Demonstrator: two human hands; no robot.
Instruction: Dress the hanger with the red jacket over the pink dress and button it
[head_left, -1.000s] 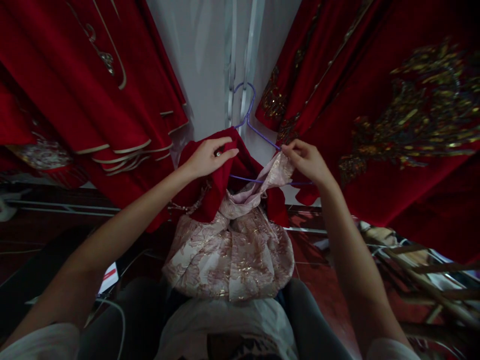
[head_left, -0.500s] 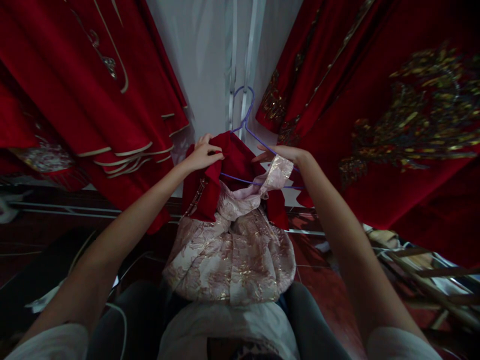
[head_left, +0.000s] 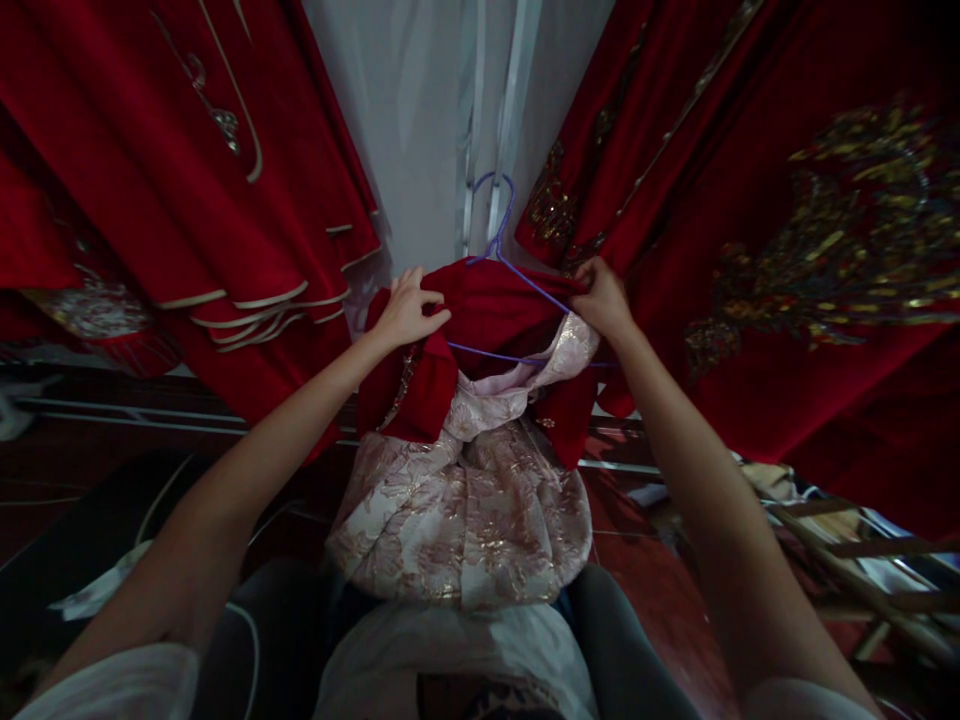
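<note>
Two pieces hang about the purple hanger (head_left: 498, 243): red garment (head_left: 495, 290), brocade garment (head_left: 480, 530) below. Left hand (head_left: 409, 312): grip part-open, hold unclear. Right hand (head_left: 604, 300): grip pinched on red edge. Judged soft, light, brocade stiffer; best taken at shoulders.

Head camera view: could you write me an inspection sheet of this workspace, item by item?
Surface: red tiled floor; the patterned garment bunches at the lap
Job's things: red garment around purple hanger; pink-and-gold patterned garment below, its upper band reaching the hanger
Clutter: crumpled white item at left, unclear what; slatted frame at right
Left hand: on the red garment's edge; firmness of hold unclear
Right hand: fingers pinch the red garment's other edge
Cables: white cable by the left thigh
Surroundings: pale wall; red clothes hanging on both sides; dim light
</note>
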